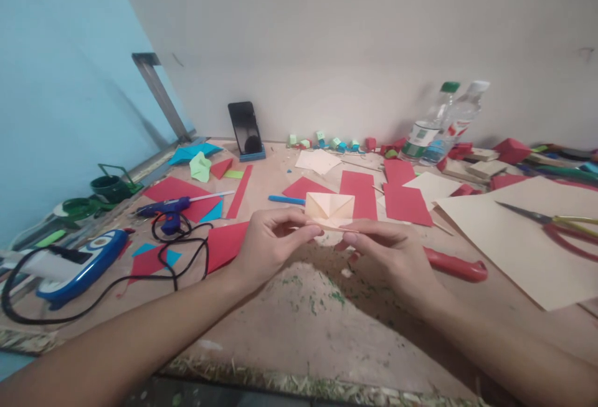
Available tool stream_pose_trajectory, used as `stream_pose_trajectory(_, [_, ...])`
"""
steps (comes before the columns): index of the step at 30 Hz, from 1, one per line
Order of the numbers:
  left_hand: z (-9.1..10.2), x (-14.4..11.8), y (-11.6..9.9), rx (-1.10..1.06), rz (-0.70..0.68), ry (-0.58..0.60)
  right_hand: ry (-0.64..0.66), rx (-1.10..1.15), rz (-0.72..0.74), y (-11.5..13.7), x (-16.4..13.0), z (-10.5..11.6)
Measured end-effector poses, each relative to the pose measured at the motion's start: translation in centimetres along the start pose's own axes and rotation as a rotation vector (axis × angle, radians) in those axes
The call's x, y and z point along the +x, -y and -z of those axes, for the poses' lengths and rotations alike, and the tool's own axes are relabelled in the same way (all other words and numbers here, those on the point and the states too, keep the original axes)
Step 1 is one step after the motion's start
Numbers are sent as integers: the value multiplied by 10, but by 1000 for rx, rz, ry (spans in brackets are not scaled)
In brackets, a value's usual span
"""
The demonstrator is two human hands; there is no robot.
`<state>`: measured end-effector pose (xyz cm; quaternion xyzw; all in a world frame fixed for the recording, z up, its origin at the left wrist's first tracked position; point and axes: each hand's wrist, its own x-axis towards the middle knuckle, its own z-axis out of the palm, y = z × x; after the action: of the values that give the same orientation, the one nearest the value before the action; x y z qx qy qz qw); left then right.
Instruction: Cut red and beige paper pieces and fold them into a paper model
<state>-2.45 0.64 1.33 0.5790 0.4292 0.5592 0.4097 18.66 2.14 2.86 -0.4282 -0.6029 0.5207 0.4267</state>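
Observation:
Between my two hands is a small cream sheet of folded paper [329,206], with creases running to its middle. My left hand [280,239] pinches its near left edge between thumb and fingers. The near right edge is pinched the same way by my right hand [385,251]. The paper is held up above the table, its near edge bent toward me. Just behind it lie a blue pen [286,200] and a red paper rectangle [359,194]. A red handle [458,265] sticks out beside my right hand; its other end is hidden.
A blue glue gun [170,210] with a looping black cord lies left, near a blue power strip [86,268]. A phone [245,129] stands at the back. Two plastic bottles [420,136] stand back right. Scissors [551,220] rest on large cream paper [504,239] at right.

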Motion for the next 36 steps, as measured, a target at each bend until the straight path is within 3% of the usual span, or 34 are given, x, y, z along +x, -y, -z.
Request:
stream_pose_trajectory(6, [-5,-7,3,3,-66,-111,37,49,-63,-4,-1,-3])
stream_pose_trajectory(12, [-7,-11,-1,-120,-29,-103,76,46,-117,-12,-2,-3])
stream_pose_trajectory(14, [-5,-11,-3,-74,-55,-79,37,39,-67,-14,-1,-1])
stream_pose_trajectory(17, [-4,-14,-6,62,-127,-23,-50,11,149,-16,2,2])
stream_pose_trajectory(20, [-4,-18,-8,171,-161,43,-7,-114,275,-17,2,3])
stream_pose_trajectory(24, [-5,-22,-11,157,-125,122,116,-294,164,-14,-3,-1])
stream_pose_trajectory(27, [-5,-21,-10,92,-67,112,170,-302,126,-10,-6,-4])
stream_pose_trajectory(31, [-6,-17,-6,-21,-14,95,173,-349,149,-6,-7,-5])
stream_pose_trajectory(36, [-4,-13,-7,58,6,90,129,-376,174,-6,-8,-5])
